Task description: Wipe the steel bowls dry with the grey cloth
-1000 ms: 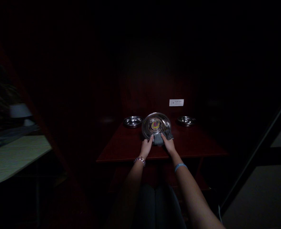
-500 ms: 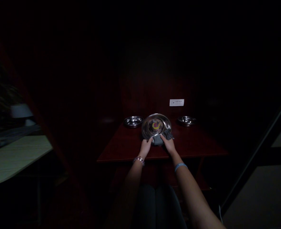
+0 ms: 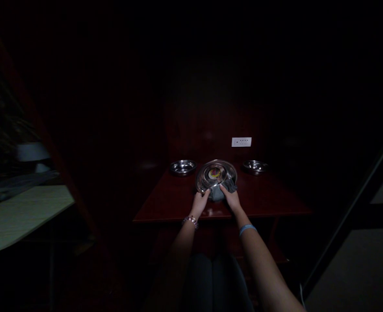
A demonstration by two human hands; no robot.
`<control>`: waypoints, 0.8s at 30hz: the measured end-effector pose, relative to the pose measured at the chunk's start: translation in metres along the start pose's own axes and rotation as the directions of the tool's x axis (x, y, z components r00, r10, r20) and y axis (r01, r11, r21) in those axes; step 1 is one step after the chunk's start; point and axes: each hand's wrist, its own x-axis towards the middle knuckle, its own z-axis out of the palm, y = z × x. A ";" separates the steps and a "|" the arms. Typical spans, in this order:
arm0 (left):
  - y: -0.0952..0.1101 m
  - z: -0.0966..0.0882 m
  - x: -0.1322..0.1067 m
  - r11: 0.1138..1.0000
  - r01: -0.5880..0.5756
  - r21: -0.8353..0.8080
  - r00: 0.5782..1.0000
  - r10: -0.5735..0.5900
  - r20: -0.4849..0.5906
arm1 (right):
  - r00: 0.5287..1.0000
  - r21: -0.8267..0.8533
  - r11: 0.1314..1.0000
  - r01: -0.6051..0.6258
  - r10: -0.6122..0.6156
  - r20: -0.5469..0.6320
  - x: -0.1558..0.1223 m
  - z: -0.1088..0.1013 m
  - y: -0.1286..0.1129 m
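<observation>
A round, shiny steel plate (image 3: 203,177) with a coloured sticker at its centre is held tilted above the dark red table (image 3: 172,203). My left hand (image 3: 200,203) grips its near left rim, thumb on top. At the near right rim my right hand (image 3: 231,199) is closed on a grey cloth (image 3: 216,193), which is folded over the edge of the plate. Fingers of both hands under the rim are hidden.
Farther back on the table stand a steel bowl (image 3: 183,167) at left and another steel dish (image 3: 255,167) at right. A white wall socket (image 3: 241,142) is behind them. At far left is a pale wooden tabletop (image 3: 25,212).
The plate has tipped to a flatter angle and its far rim sits lower. Both hands keep their hold, and the cloth stays at the near right edge.
</observation>
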 end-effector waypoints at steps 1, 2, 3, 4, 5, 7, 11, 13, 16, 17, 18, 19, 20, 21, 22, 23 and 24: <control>-0.001 0.000 0.000 1.000 0.005 0.002 1.000 -0.005 -0.009 | 1.000 0.006 1.000 -0.002 0.002 0.002 0.000 0.000 -0.001; -0.001 0.000 0.000 1.000 0.014 0.002 1.000 -0.014 -0.015 | 1.000 0.008 1.000 -0.003 0.003 0.004 -0.001 0.000 -0.002; 0.000 0.000 -0.001 1.000 0.022 -0.005 1.000 -0.022 -0.016 | 1.000 0.007 1.000 -0.004 0.004 0.005 -0.001 0.000 -0.002; 0.001 0.001 -0.001 0.999 0.026 -0.019 1.000 -0.026 -0.013 | 1.000 0.004 1.000 -0.003 0.003 0.006 -0.001 0.000 -0.003; 0.003 0.001 -0.002 0.999 0.025 -0.040 1.000 -0.025 -0.005 | 1.000 0.003 1.000 -0.003 0.003 0.010 -0.001 -0.001 -0.003; 0.007 0.002 -0.003 0.997 0.016 -0.078 1.000 -0.015 0.008 | 1.000 0.008 1.000 0.002 -0.002 0.023 -0.001 -0.001 -0.002; 0.010 0.003 -0.004 0.998 0.022 -0.062 1.000 -0.022 0.001 | 0.999 0.021 1.000 0.010 -0.011 0.046 0.000 -0.001 0.002; 0.010 0.003 -0.004 0.999 0.009 -0.045 1.000 -0.009 0.003 | 0.999 0.022 1.000 0.010 -0.011 0.049 0.002 -0.001 0.005; 0.006 0.002 -0.003 0.999 -0.025 -0.030 1.000 0.025 0.006 | 0.999 0.023 1.000 0.013 -0.014 0.051 0.004 -0.001 0.007; 0.005 0.001 -0.002 0.999 -0.028 -0.023 1.000 0.028 0.006 | 0.998 0.025 1.000 0.018 -0.019 0.053 0.004 0.000 0.006; 0.004 0.001 -0.002 1.000 -0.025 -0.016 1.000 0.025 0.005 | 0.998 0.032 0.999 0.027 -0.028 0.056 0.004 0.000 0.006; 0.002 0.000 -0.002 1.000 -0.020 -0.011 1.000 0.020 0.001 | 0.997 0.042 0.998 0.038 -0.040 0.059 0.003 0.000 0.005; 0.001 0.000 -0.002 1.000 -0.014 -0.010 1.000 0.014 -0.005 | 0.997 0.053 0.997 0.049 -0.052 0.063 0.002 0.000 0.003; 0.001 0.001 -0.002 1.000 -0.006 -0.014 1.000 0.005 -0.013 | 0.996 0.066 0.996 0.057 -0.061 0.065 0.001 0.001 0.001; 0.001 0.001 -0.002 1.000 0.001 -0.023 1.000 -0.002 -0.019 | 0.996 0.081 0.995 0.061 -0.066 0.064 0.000 0.001 -0.001; 0.001 0.001 -0.002 0.999 0.005 -0.038 1.000 -0.006 -0.022 | 0.996 0.097 0.993 0.060 -0.067 0.067 -0.001 0.002 -0.002; 0.002 0.001 -0.003 0.998 0.007 -0.057 1.000 -0.008 -0.024 | 0.996 0.113 0.992 0.054 -0.062 0.068 -0.001 0.002 -0.004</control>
